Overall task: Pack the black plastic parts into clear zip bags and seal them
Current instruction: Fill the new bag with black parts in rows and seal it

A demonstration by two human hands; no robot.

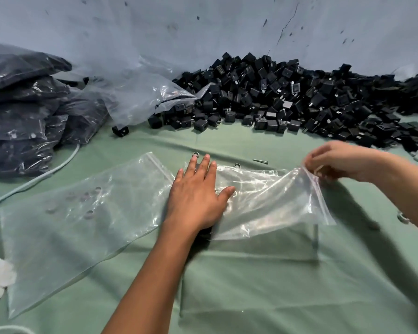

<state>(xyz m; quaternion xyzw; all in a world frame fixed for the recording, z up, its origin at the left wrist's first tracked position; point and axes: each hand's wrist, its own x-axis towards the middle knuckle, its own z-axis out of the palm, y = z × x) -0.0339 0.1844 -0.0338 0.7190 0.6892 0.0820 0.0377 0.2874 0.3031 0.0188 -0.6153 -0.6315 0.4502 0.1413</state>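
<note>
Centrally, on the green cloth [251,273], the left hand [198,198] lies flat with fingers straight and spread, pressing down one end of a clear zip bag [270,203]. The right hand [340,162] lifts the bag's opposite, zip-strip end off the cloth, fingers curled and apparently pinching the strip, though motion blur hides the exact grip. A second clear zip bag [70,227] lies flat to the left, its near corner tucked beside the left wrist. Behind, against the pale wall [203,25], a large heap of black plastic parts [287,97] spreads rightward; one stray part [120,131] sits apart. Far left stand filled bags [22,104] stacked together, with crumpled loose plastic sheeting [140,92] between them and the heap. A screw [260,161] and a small metal ring [195,154] lie just beyond the fingertips.
</note>
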